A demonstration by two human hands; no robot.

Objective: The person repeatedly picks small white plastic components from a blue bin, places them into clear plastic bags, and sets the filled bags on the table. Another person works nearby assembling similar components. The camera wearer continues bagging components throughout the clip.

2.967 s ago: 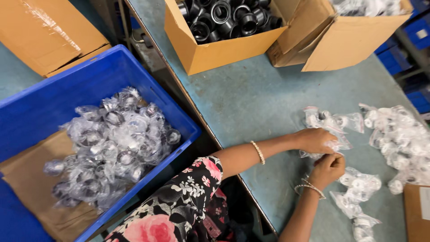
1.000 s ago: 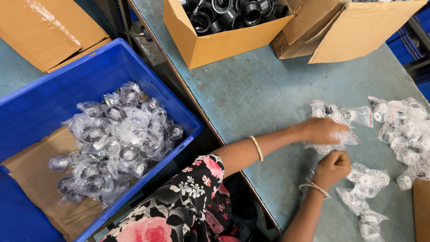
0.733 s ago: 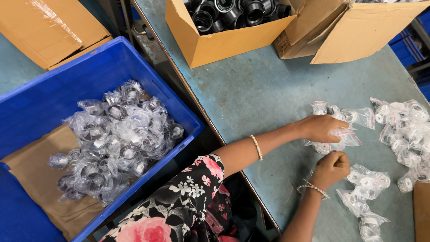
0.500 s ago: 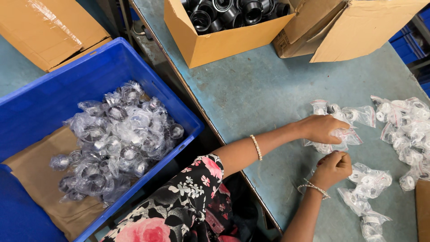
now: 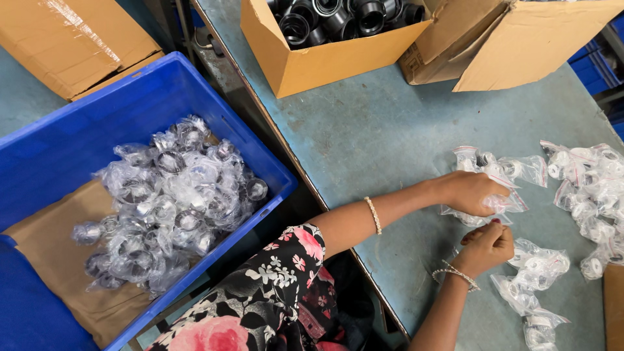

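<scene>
My left hand point(image 5: 469, 191) rests on a small clear zip bag point(image 5: 504, 203) with white parts, pinching it against the grey-blue table point(image 5: 377, 136). Just below it, my right hand point(image 5: 489, 243) is curled, its fingertips at the same bag's lower edge. More small clear bags of white parts point(image 5: 513, 168) lie just beyond my left hand. Another few bags point(image 5: 536, 276) lie to the right of my right hand.
A pile of filled bags point(image 5: 595, 188) sits at the table's right. An open cardboard box of black rings point(image 5: 331, 36) and a second cardboard box point(image 5: 520, 39) stand at the back. Left of the table, a blue bin point(image 5: 71, 130) holds bagged metal rings point(image 5: 172, 201) on brown card.
Both hands have stayed over the same bag, with only small finger shifts. The view has drifted slightly.
</scene>
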